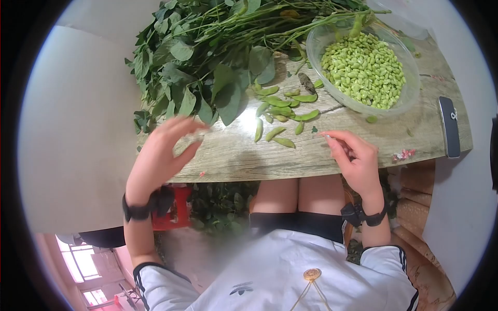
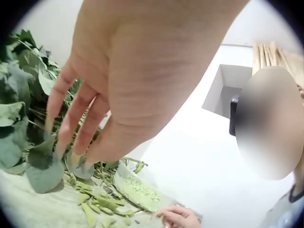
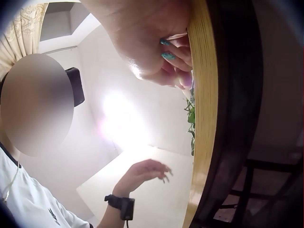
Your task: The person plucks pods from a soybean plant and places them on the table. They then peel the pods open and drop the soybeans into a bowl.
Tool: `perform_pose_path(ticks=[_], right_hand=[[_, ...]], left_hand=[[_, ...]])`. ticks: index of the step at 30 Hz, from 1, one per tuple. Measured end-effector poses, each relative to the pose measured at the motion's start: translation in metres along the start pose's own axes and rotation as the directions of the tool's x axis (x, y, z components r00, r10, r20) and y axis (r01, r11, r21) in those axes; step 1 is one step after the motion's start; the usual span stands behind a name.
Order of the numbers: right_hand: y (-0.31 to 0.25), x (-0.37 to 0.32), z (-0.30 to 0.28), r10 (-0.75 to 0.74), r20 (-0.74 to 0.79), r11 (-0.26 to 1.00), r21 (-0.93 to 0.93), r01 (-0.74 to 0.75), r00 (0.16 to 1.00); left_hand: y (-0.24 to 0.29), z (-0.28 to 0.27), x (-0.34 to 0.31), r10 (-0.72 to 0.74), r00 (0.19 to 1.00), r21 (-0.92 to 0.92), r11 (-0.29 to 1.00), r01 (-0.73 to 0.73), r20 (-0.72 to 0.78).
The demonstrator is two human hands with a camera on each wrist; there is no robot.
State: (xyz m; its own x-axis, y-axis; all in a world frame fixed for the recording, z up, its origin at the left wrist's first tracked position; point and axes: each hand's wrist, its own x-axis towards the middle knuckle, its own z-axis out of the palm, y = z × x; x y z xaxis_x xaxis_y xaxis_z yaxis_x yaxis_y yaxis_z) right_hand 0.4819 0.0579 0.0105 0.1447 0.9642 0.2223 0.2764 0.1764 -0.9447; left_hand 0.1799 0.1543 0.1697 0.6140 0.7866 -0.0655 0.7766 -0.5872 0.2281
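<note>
My left hand [image 1: 168, 147] is raised over the left part of the table, palm down, with fingers spread loosely and nothing in them. Beyond its fingertips lies a heap of leafy soybean stalks [image 1: 181, 62]. My right hand [image 1: 355, 158] rests at the table's front edge, its index finger and thumb extended forward and the other fingers loosely curled; no object shows in it. Several green soybean pods [image 1: 280, 110] lie between the hands and the stalks. Behind the right hand stands a clear plastic bowl [image 1: 332, 96] of shelled green beans [image 1: 363, 70].
A dark phone [image 1: 449, 127] lies at the table's right edge. Pink and white scraps [image 1: 403, 154] are near the front edge. Under the table are a red stool [image 1: 174, 207] and more leaves [image 1: 223, 202]. A pale wall [image 1: 78, 129] borders the left side.
</note>
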Motion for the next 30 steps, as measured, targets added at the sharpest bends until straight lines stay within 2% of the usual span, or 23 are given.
perform_pose_path(ticks=[3,6,10,17,20,22,26,28,30], right_hand=[[0.001,-0.001,0.0,-0.003,-0.03,1.0,0.009,0.004,1.0],[-0.002,0.0,0.0,0.024,-0.026,1.0,-0.012,-0.025,0.999],[-0.001,0.001,-0.002,0.003,-0.029,1.0,-0.011,-0.003,1.0],[-0.003,0.003,-0.002,-0.03,-0.004,0.999,-0.022,0.03,1.0],[-0.004,0.002,-0.002,-0.007,-0.001,1.0,-0.019,0.007,1.0],[-0.002,0.002,-0.002,0.004,-0.002,1.0,-0.012,-0.004,1.0],[0.001,0.001,0.001,0.048,-0.015,0.999,0.019,-0.048,0.999],[0.001,0.0,0.002,0.055,-0.023,0.998,0.025,-0.054,0.998],[0.001,0.0,0.003,0.061,-0.03,0.998,0.031,-0.06,0.998]], left_hand=[[-0.015,0.025,0.065,0.307,0.949,0.132,0.946,-0.297,-0.066],[-0.03,0.05,0.113,0.397,0.918,0.211,0.898,-0.386,-0.01],[-0.044,0.067,0.14,0.434,0.901,0.242,0.874,-0.422,0.001],[-0.052,0.065,0.137,0.385,0.923,0.256,0.89,-0.378,0.023],[-0.052,0.067,0.129,0.383,0.922,0.182,0.911,-0.369,-0.049],[-0.045,0.064,0.121,0.23,0.971,0.019,0.973,-0.229,-0.068],[-0.05,0.062,0.108,0.232,0.963,-0.068,0.968,-0.243,-0.138],[-0.037,0.052,0.094,0.069,0.987,-0.187,0.978,-0.095,-0.142],[-0.04,0.05,0.079,0.052,0.984,-0.241,0.966,-0.092,-0.168]])
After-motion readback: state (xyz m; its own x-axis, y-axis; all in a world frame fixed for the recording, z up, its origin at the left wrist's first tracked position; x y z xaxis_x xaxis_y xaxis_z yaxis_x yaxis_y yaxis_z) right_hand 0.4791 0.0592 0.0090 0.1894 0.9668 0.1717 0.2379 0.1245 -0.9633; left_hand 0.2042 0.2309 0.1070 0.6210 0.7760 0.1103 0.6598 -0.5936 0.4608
